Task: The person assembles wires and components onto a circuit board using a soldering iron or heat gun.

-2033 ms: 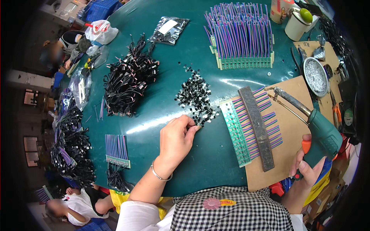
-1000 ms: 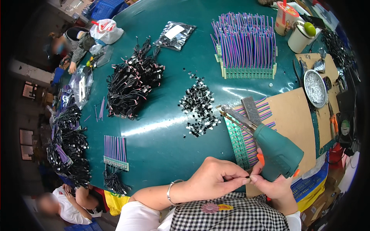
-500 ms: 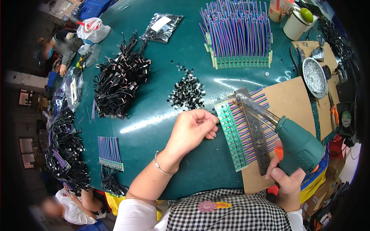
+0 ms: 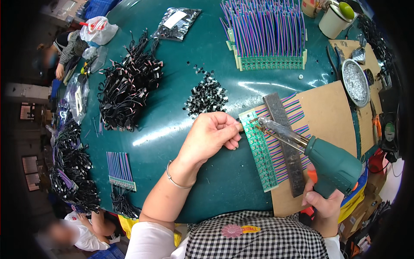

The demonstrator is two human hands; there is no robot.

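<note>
My right hand point(image 4: 324, 199) is wrapped round the handle of a green soldering gun point(image 4: 332, 162) with an orange trigger. Its metal barrel reaches to the left, and the tip is over the upper part of a green circuit board panel point(image 4: 261, 157). My left hand point(image 4: 214, 134) is closed in a pinch at the panel's upper left edge; what the fingers hold is too small to make out. Rows of coloured wires run from the panel under a dark flat bar point(image 4: 285, 149), which lies across them on a brown board point(image 4: 330, 112).
Small black parts point(image 4: 207, 95) lie piled beyond my left hand. Black cables point(image 4: 129, 86) are heaped at left, and wired panels point(image 4: 269, 39) stand at the back. A metal bowl point(image 4: 355, 82) sits at right. Two other people are at the left.
The soldering gun's tip has moved down and left, off the dark bar and over the circuit board panel. My left hand has shifted slightly up and stays pinched at the panel's edge.
</note>
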